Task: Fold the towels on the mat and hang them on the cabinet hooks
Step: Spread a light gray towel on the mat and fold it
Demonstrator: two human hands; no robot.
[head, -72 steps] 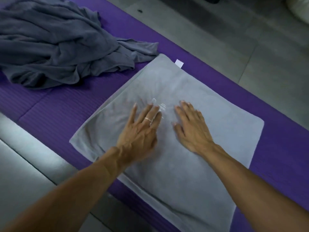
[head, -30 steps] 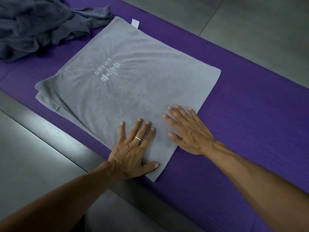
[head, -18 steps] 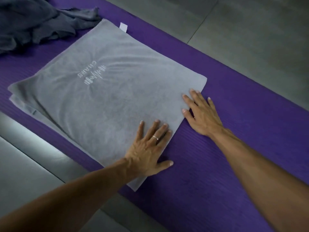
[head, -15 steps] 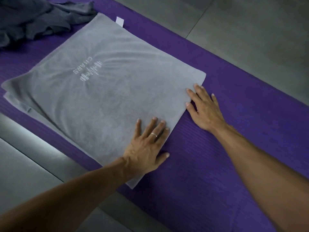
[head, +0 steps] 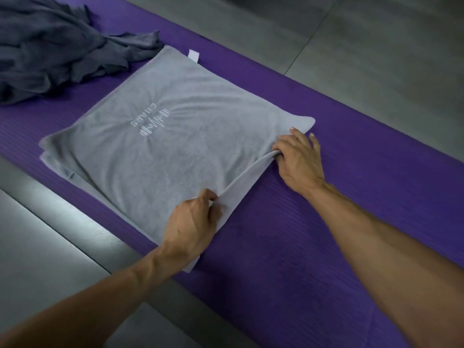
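I saw both forearms bare up to the frame edge, no sleeves, above the left hand (head: 190, 222) and right hand (head: 300, 159).

Light grey towel (head: 190, 151): embroidered "CIIARS", seen upside down.

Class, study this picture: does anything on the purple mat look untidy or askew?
Yes. The folded light grey towel has lower layers sticking out unevenly along its left edge, and the crumpled dark grey towel lies in a heap at the far left of the purple mat, still unfolded.
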